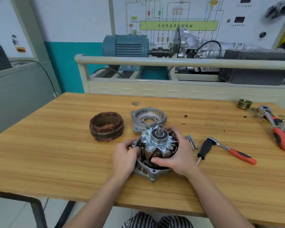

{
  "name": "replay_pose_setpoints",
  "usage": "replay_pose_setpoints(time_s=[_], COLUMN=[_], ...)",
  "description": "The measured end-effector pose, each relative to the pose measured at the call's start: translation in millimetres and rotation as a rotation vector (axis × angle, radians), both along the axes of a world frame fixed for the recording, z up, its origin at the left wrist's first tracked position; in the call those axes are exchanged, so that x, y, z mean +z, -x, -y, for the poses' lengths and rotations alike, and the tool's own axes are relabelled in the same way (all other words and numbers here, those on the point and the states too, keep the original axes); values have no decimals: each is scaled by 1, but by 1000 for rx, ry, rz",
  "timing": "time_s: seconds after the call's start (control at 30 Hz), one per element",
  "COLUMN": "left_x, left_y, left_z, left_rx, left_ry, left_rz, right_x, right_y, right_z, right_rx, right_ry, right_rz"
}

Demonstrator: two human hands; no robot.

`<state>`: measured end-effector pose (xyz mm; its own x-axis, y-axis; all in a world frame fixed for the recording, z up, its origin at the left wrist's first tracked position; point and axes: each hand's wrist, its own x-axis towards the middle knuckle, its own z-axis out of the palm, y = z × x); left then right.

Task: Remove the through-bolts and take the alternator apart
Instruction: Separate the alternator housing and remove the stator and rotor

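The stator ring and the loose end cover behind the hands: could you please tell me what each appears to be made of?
Stator ring: reddish-brown glossy wire bundles suggest enamelled copper windings, around a dull grey band, probably steel.
End cover: pale matt grey with ribs and rounded edges, likely cast aluminium, unpainted.

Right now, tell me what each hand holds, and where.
Both hands grip the rotor by its sides: left hand on its left, right hand on its right and front.
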<state>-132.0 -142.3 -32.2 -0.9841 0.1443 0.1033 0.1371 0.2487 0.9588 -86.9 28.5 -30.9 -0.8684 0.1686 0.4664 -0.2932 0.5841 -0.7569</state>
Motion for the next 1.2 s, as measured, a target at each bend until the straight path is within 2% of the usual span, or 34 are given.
replay_pose_setpoints(time_s=[0.17,0.47,0.73,0.87,0.97,1.07,1.2], left_x=[-8,-19,-18,-21,-23,-22,-20], left_y=[-3,24,53,54,55,56,52], left_z=[-4,-18,-33,-31,-27,-22,-13], left_rx=[73,-24,-95,-102,-138,-204,-309], left_ry=[-69,-39,12,-34,-57,-89,-138], left_rz=[-28,-81,-101,-96,-38,26,100], right_x=[4,6,16,24,27,24,15], right_y=[-1,1,26,35,38,39,40], right_z=[2,-6,-21,-30,-40,-47,-40], right_rx=[0,-42,-59,41,187,301,192], right_ry=[-146,-111,-139,-161,-74,115,381], right_rz=[5,-2,166,258,335,327,241])
